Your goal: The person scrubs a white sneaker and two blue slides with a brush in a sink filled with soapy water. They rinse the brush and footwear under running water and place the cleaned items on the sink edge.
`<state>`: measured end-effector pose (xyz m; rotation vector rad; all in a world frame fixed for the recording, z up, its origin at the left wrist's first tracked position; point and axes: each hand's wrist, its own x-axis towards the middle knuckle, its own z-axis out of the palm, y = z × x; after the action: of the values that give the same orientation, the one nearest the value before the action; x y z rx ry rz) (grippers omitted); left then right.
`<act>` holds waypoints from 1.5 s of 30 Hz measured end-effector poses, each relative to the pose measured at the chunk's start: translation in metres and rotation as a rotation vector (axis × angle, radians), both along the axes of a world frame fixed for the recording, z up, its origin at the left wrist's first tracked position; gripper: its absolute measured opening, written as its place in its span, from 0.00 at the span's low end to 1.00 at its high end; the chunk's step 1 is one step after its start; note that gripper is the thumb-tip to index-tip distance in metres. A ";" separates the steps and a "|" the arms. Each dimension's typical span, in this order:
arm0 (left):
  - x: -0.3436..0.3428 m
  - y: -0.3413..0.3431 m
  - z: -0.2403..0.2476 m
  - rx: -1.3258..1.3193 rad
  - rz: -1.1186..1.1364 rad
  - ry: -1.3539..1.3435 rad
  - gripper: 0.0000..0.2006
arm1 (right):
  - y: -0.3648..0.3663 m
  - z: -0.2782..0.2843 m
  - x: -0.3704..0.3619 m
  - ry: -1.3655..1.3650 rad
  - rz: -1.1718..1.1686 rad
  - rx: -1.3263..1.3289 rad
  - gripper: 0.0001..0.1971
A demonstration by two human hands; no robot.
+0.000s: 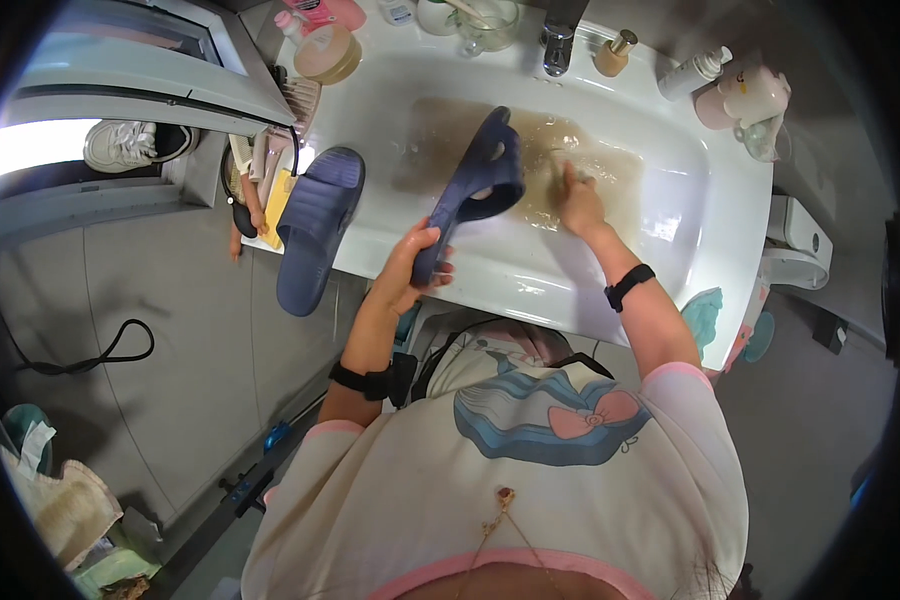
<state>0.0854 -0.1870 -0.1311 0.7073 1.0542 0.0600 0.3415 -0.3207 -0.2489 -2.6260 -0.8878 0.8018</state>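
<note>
My left hand (408, 265) grips a blue slide slipper (462, 192) by its heel end. The slipper is tipped on its side, its toe and strap over the basin. Murky brownish water (445, 145) stands in the bottom of the white sink (670, 170). My right hand (582, 203) reaches into this water, fingers bent and closed together. Ripples and a pale patch hide its fingertips and anything they may hold. A second blue slipper (320, 225) rests across the sink's left rim, its heel jutting past the front edge.
A chrome faucet (558, 50) and a gold-topped dispenser (615, 52) stand at the back. A glass cup (487, 28) and a round tub (327, 54) sit on the back-left ledge. Bottles (695, 73) line the right corner. A teal cloth (703, 318) hangs at the front right.
</note>
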 end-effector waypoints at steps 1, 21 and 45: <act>0.002 -0.001 0.003 -0.134 0.003 -0.076 0.28 | -0.001 -0.003 0.002 0.061 -0.074 0.117 0.28; 0.026 -0.040 -0.022 -0.247 0.141 -0.234 0.29 | 0.051 0.067 -0.088 0.242 -0.026 0.498 0.22; 0.026 -0.025 -0.023 -0.642 0.314 -0.465 0.33 | -0.015 0.064 -0.060 0.353 0.026 0.654 0.24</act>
<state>0.1115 -0.2116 -0.1542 -0.0632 0.6650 0.1414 0.2817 -0.3356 -0.1845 -1.8462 -0.8915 0.7804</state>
